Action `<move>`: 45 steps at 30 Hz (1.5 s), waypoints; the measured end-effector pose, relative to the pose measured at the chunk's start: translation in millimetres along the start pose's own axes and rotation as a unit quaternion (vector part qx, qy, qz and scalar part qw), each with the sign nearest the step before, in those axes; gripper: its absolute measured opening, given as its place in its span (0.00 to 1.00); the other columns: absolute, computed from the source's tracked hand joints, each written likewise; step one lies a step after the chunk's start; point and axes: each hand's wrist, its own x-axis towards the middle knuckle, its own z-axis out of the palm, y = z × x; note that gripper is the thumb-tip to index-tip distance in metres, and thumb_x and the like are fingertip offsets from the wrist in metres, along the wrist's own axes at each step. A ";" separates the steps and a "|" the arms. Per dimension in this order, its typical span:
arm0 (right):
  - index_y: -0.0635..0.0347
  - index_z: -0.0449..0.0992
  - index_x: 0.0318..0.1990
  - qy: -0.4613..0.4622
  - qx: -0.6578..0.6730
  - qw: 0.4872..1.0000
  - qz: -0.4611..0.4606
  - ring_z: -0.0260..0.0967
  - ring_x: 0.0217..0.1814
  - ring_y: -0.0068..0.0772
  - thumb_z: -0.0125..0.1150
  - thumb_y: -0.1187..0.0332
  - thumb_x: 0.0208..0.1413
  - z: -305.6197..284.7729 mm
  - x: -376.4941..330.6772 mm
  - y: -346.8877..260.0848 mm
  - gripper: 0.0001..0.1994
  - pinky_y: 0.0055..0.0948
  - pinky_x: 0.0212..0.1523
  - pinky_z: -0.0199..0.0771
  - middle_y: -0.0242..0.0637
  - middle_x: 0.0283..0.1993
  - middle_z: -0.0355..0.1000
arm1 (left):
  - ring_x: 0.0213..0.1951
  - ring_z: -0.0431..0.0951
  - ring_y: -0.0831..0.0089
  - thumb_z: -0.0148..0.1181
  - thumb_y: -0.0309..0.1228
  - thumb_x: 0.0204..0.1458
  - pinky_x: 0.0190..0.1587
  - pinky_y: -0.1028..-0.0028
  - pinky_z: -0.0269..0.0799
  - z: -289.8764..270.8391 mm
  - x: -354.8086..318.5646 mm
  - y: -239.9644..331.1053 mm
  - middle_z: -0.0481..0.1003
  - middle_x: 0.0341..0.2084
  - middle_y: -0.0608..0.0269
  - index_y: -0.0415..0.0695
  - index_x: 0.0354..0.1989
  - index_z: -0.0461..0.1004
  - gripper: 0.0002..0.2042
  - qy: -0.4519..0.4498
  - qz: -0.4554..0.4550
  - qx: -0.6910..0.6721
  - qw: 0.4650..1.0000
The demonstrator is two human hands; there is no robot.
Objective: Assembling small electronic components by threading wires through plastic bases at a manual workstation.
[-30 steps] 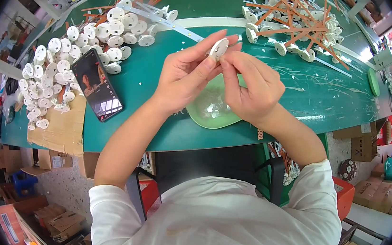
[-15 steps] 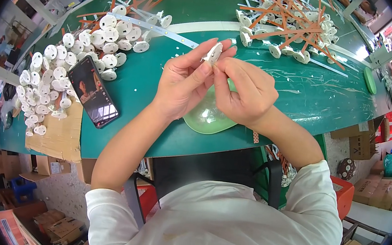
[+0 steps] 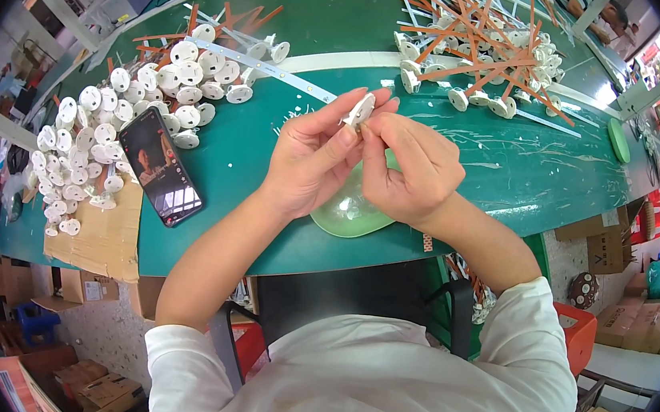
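Above the near edge of the green table, my left hand (image 3: pixel 307 159) holds a small white round disc (image 3: pixel 361 109) tilted on edge between thumb and fingers. A pale LED strip (image 3: pixel 275 76) runs from beside that hand toward the far left; whether it joins the disc is hidden by my fingers. My right hand (image 3: pixel 418 171) is closed in a pinch against the disc's lower side, and what its fingertips grip is too small to make out. Under both hands lies a light green dish (image 3: pixel 345 216), partly covered by them.
A heap of white discs (image 3: pixel 105 130) spreads over the left side, partly on cardboard (image 3: pixel 101 238). A phone (image 3: pixel 161 168) leans beside it. At the far right lie piled discs with orange and white strips (image 3: pixel 482 61). A green oval lid (image 3: pixel 618 140) rests near the right edge.
The view has shifted slightly, so the table appears a little lower. Both hands keep their hold around the disc, with only slight finger movement.
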 end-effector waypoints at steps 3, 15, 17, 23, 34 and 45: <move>0.68 0.78 0.32 -0.008 0.013 1.000 0.009 0.79 0.28 0.39 0.68 0.85 0.43 -1.2 0.9 3.5 0.08 0.26 0.30 0.79 0.44 0.29 0.78 | 0.69 0.62 0.54 0.54 0.25 0.64 0.69 0.60 0.63 3.4 0.8 -2.0 0.64 0.67 0.49 0.49 0.65 0.69 0.20 0.026 -0.001 -0.015 1.000; 0.69 0.78 0.33 -0.002 0.046 0.998 0.034 0.80 0.30 0.37 0.69 0.84 0.44 -0.9 1.5 3.3 0.08 0.26 0.31 0.79 0.44 0.30 0.79 | 0.69 0.62 0.55 0.56 0.25 0.63 0.68 0.62 0.64 4.4 3.0 -2.5 0.64 0.66 0.49 0.49 0.64 0.70 0.20 0.042 0.008 -0.034 0.998; 0.69 0.78 0.33 -0.001 0.047 0.998 0.031 0.80 0.29 0.38 0.69 0.84 0.44 -0.5 1.4 3.0 0.08 0.26 0.31 0.79 0.44 0.30 0.79 | 0.69 0.62 0.55 0.56 0.25 0.63 0.68 0.62 0.64 5.3 1.7 -3.2 0.65 0.66 0.49 0.48 0.64 0.70 0.20 0.040 0.005 -0.040 0.998; 0.68 0.78 0.33 0.005 0.023 1.000 0.001 0.79 0.28 0.39 0.68 0.84 0.43 1.6 -0.2 3.0 0.09 0.26 0.30 0.78 0.44 0.30 0.78 | 0.71 0.58 0.51 0.53 0.28 0.65 0.69 0.59 0.63 2.0 3.1 -3.9 0.58 0.69 0.45 0.51 0.67 0.66 0.21 0.024 0.006 0.028 0.999; 0.74 0.77 0.38 -0.049 0.202 0.955 0.211 0.78 0.32 0.23 0.59 0.84 0.58 -3.9 -1.1 2.3 0.03 0.19 0.30 0.78 0.41 0.34 0.78 | 0.62 0.71 0.61 0.55 0.21 0.63 0.63 0.65 0.70 3.6 9.3 14.6 0.68 0.63 0.45 0.39 0.66 0.67 0.22 0.036 -0.012 0.108 0.993; 0.74 0.78 0.41 -0.063 0.236 0.941 0.233 0.79 0.33 0.25 0.58 0.84 0.59 -14.7 3.5 -1.8 0.05 0.21 0.33 0.80 0.43 0.36 0.78 | 0.53 0.79 0.65 0.59 0.18 0.58 0.56 0.66 0.75 5.8 9.4 8.2 0.76 0.54 0.44 0.36 0.57 0.75 0.17 0.045 0.097 0.232 0.967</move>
